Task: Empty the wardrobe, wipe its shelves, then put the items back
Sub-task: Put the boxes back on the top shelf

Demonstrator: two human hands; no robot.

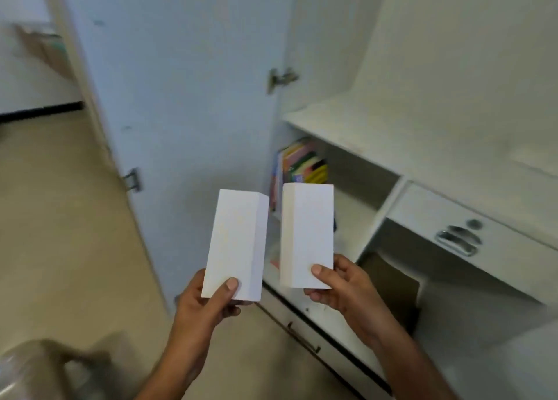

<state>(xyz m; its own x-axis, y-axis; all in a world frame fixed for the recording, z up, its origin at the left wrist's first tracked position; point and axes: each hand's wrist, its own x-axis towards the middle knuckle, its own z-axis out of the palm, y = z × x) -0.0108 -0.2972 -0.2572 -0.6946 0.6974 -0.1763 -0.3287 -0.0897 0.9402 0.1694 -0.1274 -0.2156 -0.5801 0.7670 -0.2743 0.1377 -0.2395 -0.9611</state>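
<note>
Head view, motion blur on the edges. I read the step as carrying two small items between the wardrobe point(392, 122) and somewhere outside it; whether they are going out or coming back I cannot tell from this view alone. To do it well I would keep both boxes upright and apart so they do not knock, move one hand at a time, and set each flat on a bare stretch of shelf rather than against the books point(302, 164) in the lower compartment. Left hand point(208, 303) grips the left white box point(235, 242) at its bottom end, thumb on the front face, fingers curled behind. Right hand point(341, 285) grips the right white box point(306, 233) the same way, thumb on the front near the lower edge. The two boxes stand side by side, near but not touching, in front of the open wardrobe door point(181, 97) and the lower shelf opening, not yet inside. The upper shelf point(377, 134) looks bare. The drawer point(453, 227) is closed.
</note>
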